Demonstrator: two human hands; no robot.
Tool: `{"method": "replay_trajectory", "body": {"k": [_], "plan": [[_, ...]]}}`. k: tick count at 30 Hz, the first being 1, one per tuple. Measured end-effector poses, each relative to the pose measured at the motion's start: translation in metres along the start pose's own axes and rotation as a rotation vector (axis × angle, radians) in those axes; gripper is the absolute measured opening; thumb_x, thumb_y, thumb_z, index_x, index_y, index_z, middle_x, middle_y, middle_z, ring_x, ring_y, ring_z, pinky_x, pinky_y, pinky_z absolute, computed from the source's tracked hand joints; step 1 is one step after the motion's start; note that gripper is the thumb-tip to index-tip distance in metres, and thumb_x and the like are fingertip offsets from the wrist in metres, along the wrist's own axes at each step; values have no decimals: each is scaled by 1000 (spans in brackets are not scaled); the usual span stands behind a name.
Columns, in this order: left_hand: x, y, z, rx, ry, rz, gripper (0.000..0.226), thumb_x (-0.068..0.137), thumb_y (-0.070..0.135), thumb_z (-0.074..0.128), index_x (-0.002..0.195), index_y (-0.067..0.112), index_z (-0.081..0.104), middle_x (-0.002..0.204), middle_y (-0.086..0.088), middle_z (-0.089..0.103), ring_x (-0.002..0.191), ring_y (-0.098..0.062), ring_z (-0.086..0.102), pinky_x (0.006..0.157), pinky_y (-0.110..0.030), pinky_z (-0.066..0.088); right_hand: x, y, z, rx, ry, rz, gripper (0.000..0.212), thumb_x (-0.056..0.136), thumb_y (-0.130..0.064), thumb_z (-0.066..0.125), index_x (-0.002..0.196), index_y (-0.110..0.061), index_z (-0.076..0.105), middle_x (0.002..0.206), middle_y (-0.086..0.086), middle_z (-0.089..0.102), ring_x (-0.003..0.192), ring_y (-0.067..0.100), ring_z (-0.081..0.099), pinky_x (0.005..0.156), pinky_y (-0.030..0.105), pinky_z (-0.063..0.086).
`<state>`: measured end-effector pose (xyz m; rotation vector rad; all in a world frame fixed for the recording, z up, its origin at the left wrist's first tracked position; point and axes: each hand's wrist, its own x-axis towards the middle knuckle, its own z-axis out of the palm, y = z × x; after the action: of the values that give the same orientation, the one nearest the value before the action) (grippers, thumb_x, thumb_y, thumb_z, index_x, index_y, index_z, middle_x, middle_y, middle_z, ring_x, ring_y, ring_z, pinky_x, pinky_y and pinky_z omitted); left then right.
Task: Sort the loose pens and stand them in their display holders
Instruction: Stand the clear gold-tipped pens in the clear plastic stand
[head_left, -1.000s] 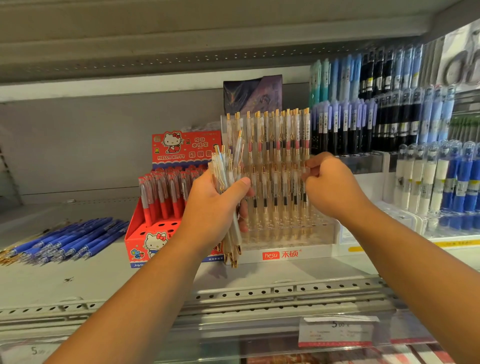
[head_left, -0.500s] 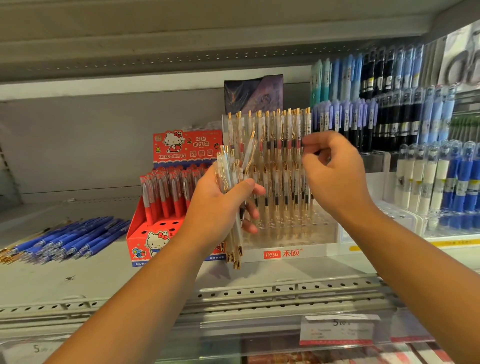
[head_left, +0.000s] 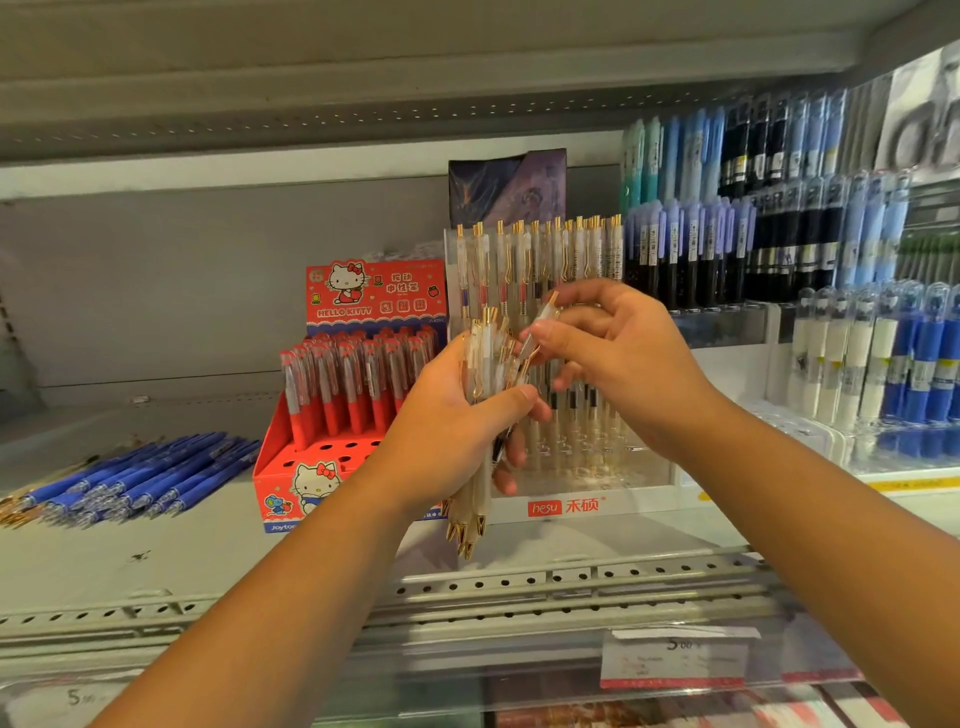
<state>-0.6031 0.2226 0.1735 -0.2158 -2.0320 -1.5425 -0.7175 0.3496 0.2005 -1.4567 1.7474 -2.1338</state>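
1. Many loose blue pens (head_left: 135, 478) lie flat on the shelf (head_left: 156, 561), far left.
2. Just beside them stands a red holder (head_left: 291, 467), with red pens upright in its back rows.
3. The left hand (head_left: 447, 436) has its fingers clamped round a bundle of clear pens (head_left: 480, 364) (gold tips down), in front of the clear holder (head_left: 623, 478).
4. The right hand (head_left: 628, 364) pinches a single clear pen (head_left: 545, 313) at the bundle's top, thumb and forefinger together on it.
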Motion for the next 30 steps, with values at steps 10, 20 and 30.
{"method": "replay_trajectory", "body": {"k": [10,20,30], "plan": [[-1,0,-1,-47,67,-53,24,94,11,64,113,26,59,104,-5,70,69,-31,72,47,-39,56,7,2,-10,194,182,95,19,91,-2,64,107,-9,57,86,6,73,73,24,73,49,24,53],[1,0,-3,23,138,-15,22,94,8,63,101,29,61,91,-8,67,55,-24,64,46,-39,56,17,2,-38,84,434,43,25,97,-1,53,110,-22,60,100,7,70,78,18,70,58,22,55],[2,-3,-5,46,166,-3,19,94,10,62,103,27,60,82,-5,67,54,-24,61,47,-40,55,15,7,-47,-310,460,-34,24,99,-8,51,120,-17,57,103,3,68,92,23,67,80,50,58]]}}
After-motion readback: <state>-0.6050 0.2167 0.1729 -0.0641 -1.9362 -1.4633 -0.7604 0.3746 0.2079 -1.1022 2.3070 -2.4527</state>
